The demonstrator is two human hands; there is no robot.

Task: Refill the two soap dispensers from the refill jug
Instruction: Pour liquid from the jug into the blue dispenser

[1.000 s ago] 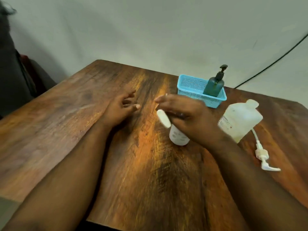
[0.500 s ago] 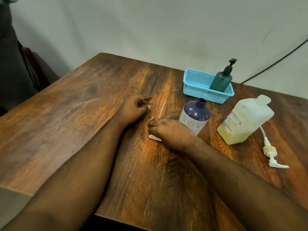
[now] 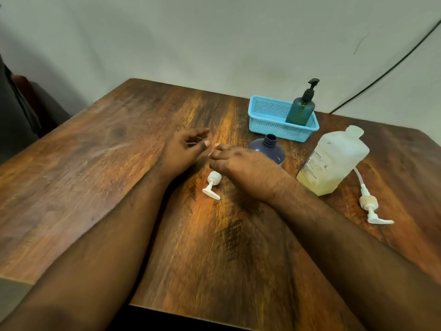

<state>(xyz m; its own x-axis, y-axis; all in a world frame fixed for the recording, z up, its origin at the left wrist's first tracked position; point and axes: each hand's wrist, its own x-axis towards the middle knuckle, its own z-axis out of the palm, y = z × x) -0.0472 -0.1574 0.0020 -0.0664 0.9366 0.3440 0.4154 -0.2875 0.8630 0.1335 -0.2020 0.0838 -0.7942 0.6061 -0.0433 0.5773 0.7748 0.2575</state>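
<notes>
A dark blue dispenser bottle (image 3: 269,146) stands on the wooden table (image 3: 95,163) with its neck open, partly hidden behind my right hand (image 3: 241,163). Its white pump (image 3: 212,185) lies flat on the table just left of that hand, which hovers palm down with nothing in it. My left hand (image 3: 186,149) rests nearby, fingers loosely curled and empty, its fingertips almost touching the right hand's. The translucent refill jug (image 3: 331,161), capped, with yellow liquid low inside, stands to the right. A green dispenser (image 3: 300,111) with a black pump sits in a blue basket (image 3: 267,123).
A second white pump (image 3: 370,206) with a long tube lies on the table right of the jug. A black cable (image 3: 381,72) runs along the wall at the back right. A dark chair stands beyond the table's left edge.
My right hand took the white pump off the blue bottle, laid it on the table and let go of it. My left hand has barely moved.
</notes>
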